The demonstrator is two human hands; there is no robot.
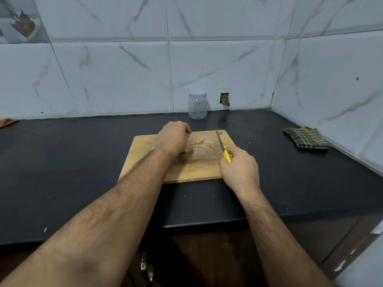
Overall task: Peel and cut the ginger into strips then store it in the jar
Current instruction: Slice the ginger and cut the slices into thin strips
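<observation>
On the wooden cutting board (199, 168), mid-counter: ginger strips (200, 143) lie in a loose scatter toward the far edge; a remaining ginger piece (187, 149) sits just left of them, mostly hidden under the left hand (173, 139). Judgement: strips are light, thin, stiff but snappable, likely damp and a bit tacky; best gathered by pinching a bundle or scraping with the blade. The remaining piece looks small, firm and fibrous, and may be slick where cut; hold it at the end away from the blade, fingertips tucked. Left hand: fingers curled down over the piece; actual contact not visible, cannot tell if it grips. Right hand (240, 170): fingers wrapped closed round the yellow handle of the knife (222, 147), blade pointing away, lying low over the board right of the strips. Jar (197, 105) stands lidded, well behind the board at the wall
</observation>
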